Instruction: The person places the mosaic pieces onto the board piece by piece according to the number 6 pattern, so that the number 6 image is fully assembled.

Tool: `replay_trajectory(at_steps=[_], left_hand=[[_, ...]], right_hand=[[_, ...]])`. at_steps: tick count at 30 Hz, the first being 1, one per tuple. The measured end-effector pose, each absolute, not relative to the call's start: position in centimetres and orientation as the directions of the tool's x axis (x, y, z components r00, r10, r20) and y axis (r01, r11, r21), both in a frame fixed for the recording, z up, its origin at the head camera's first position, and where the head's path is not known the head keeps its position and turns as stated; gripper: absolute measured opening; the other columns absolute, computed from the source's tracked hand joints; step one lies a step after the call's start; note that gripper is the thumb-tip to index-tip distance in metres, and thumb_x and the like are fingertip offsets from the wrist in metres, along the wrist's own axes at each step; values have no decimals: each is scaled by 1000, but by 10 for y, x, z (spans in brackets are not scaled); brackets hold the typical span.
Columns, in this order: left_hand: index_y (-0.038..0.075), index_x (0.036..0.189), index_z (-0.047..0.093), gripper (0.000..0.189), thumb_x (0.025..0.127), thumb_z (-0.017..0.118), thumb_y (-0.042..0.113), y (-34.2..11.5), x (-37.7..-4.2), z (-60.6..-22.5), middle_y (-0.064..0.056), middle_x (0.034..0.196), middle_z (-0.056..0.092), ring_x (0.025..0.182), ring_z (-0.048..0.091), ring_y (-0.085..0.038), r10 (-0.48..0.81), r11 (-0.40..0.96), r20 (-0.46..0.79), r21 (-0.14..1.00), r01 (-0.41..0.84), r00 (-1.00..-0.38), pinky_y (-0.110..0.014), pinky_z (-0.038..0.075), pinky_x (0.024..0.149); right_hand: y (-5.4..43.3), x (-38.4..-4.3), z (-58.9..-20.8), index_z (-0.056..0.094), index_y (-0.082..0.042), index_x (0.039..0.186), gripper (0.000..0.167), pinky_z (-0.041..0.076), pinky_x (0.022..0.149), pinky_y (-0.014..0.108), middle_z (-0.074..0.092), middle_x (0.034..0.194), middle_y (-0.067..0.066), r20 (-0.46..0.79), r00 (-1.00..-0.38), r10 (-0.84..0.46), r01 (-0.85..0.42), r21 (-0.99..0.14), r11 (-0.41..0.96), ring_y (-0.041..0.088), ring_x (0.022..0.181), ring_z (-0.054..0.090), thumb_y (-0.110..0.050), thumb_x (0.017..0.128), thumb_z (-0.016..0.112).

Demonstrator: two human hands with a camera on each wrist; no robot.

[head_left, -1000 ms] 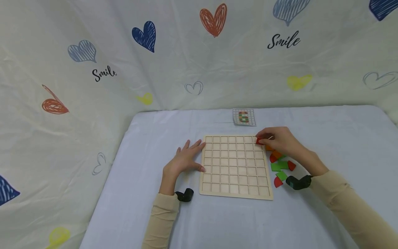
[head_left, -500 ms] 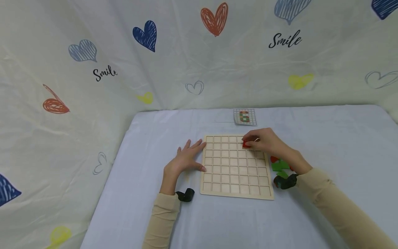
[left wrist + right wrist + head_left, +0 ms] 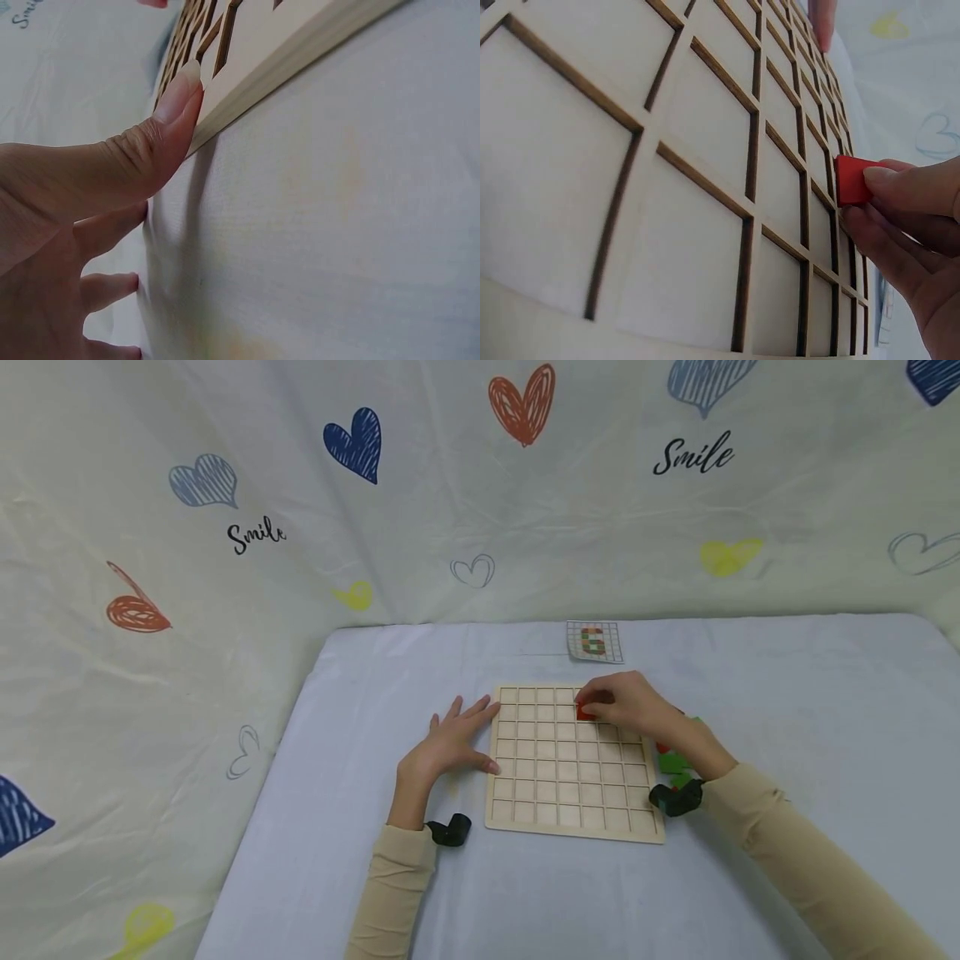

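On the table lies a square wooden grid board point(image 3: 573, 792) with raised lines between its cells. My right hand point(image 3: 632, 702) pinches a small red tile point(image 3: 584, 712) over the far part of the board, right of the middle. In the right wrist view the tile point(image 3: 852, 181) stands tilted between thumb and fingers, its lower edge at the grid lines. At the board's left side my left hand point(image 3: 446, 752) rests with fingers spread, and its thumb point(image 3: 177, 97) touches the board's edge in the left wrist view.
Several loose tiles, among them green ones point(image 3: 673, 765) and red ones, lie right of the board, partly hidden by the right forearm. A small card point(image 3: 595, 642) with a coloured grid pattern lies beyond the board. A cloth with printed hearts hangs behind the table.
My right hand has carried the red tile leftward from the board's far right corner, then slightly nearer. My left hand has kept its place at the board.
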State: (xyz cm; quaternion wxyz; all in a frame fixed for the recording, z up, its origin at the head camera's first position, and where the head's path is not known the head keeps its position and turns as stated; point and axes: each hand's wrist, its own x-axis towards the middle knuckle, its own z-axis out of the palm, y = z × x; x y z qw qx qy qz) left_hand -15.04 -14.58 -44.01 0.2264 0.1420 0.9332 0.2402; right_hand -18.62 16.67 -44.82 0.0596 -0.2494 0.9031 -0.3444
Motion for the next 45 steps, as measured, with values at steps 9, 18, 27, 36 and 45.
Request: replay_trajectory(at_steps=[9,18,27,36,45], left_hand=[[24,163,32,104,78,90,31,-145,-149,-439,4,172,20,161,-1,-35,369,847,-362,509,150,-856,-70,0,123],[23,163,32,104,77,90,31,-144,-149,-438,3,172,20,161,-1,-36,369,845,-358,513,150,-858,-71,0,122],[24,163,32,104,77,91,32,-145,-148,-437,4,172,20,161,-1,-36,363,846,-360,515,142,-859,-70,-1,123],[23,163,33,103,78,90,32,-144,-148,-437,3,172,20,161,-1,-37,376,842,-353,516,157,-857,-71,0,122],[23,163,33,103,78,90,32,-144,-148,-437,2,172,20,161,-1,-37,370,844,-357,515,150,-858,-71,0,122]], right_hand=[[163,-184,-452,80,-3,99,11,56,77,36,76,94,6,113,-858,-501,-458,-608,648,22,86,69,0,91,74],[160,-183,-453,80,1,100,11,60,77,41,75,93,10,119,-861,-494,-459,-599,656,27,85,71,2,90,73],[163,-178,-450,79,-1,98,14,61,79,44,77,97,11,138,-870,-473,-452,-607,653,28,87,73,5,91,69],[176,-169,-444,79,-2,102,13,60,81,45,77,98,10,118,-889,-442,-417,-607,676,26,89,72,0,92,71],[192,-162,-436,78,-2,106,15,56,78,39,75,99,8,53,-912,-407,-354,-603,715,22,87,66,-1,93,70]])
